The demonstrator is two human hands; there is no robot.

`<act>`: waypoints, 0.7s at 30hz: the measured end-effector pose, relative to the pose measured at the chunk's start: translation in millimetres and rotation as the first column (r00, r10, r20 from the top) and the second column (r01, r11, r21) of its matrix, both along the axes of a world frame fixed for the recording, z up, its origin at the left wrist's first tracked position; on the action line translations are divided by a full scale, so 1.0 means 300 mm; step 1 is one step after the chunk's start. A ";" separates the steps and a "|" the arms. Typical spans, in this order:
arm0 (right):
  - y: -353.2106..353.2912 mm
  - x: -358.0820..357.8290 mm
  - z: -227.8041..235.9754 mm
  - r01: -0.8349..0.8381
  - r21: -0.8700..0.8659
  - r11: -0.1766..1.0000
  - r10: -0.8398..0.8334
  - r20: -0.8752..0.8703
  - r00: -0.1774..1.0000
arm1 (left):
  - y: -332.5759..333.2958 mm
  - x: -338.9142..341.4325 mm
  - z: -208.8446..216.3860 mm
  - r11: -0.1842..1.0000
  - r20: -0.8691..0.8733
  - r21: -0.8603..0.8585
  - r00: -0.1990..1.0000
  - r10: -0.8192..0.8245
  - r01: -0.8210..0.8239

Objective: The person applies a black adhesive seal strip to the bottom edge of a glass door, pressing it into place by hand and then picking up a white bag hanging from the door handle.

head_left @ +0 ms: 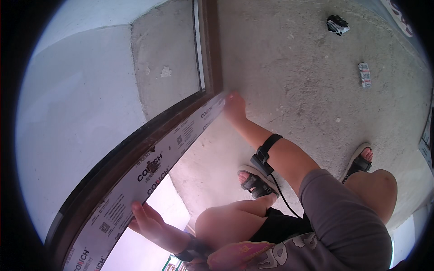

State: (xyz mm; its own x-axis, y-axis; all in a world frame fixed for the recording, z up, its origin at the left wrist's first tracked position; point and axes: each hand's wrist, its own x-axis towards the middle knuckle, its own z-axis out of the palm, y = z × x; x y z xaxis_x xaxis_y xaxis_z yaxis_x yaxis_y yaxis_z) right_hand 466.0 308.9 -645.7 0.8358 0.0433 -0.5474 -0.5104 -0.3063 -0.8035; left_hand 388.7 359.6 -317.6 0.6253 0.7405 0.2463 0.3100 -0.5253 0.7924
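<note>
A dark brown window frame point(213, 54) with a glass pane runs down from the top and then slants to the lower left. White printed protective film point(185, 131) covers the near face of the slanting bar, torn at one spot in its middle. My left hand point(151, 226) grips the lower edge of this bar, its fingertips on the film. At the frame's corner, my right hand point(235, 107) is closed at the film's upper end. Its fingertips are slightly blurred, and what lies under them is partly hidden.
Rough bare concrete floor point(289, 67) spreads around my sandalled feet point(257, 183). A crumpled black-and-white object point(337, 25) and a small printed packet point(365, 75) lie on it at the far right. Beyond the frame stands a pale wall point(90, 77). A cable point(284, 194) hangs from my right forearm's strap.
</note>
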 end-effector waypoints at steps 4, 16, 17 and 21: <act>-0.001 -0.002 0.014 0.010 0.008 1.000 -0.010 -0.015 1.000 | -0.005 0.004 0.001 1.000 0.002 -0.008 1.000 0.007 -0.007; 0.026 0.015 -0.043 0.041 0.077 0.996 -0.015 -0.307 0.951 | 0.004 0.001 -0.004 0.999 0.028 -0.024 0.999 -0.035 0.036; 0.021 0.018 -0.058 0.041 0.077 0.996 -0.016 -0.304 0.953 | 0.002 0.005 -0.005 0.999 0.032 -0.025 0.999 -0.036 0.036; 0.015 0.012 -0.004 0.008 0.100 0.995 0.016 -0.239 0.971 | 0.011 0.003 0.001 0.998 0.054 -0.038 0.997 -0.049 0.051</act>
State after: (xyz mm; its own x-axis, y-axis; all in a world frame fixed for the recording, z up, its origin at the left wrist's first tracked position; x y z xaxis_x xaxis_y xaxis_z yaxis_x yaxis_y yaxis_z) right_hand 469.6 313.4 -647.0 0.6809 0.1108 -0.7240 -0.6902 -0.2335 -0.6849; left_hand 389.6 362.7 -317.5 0.6490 0.7181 0.2512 0.2412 -0.5074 0.8272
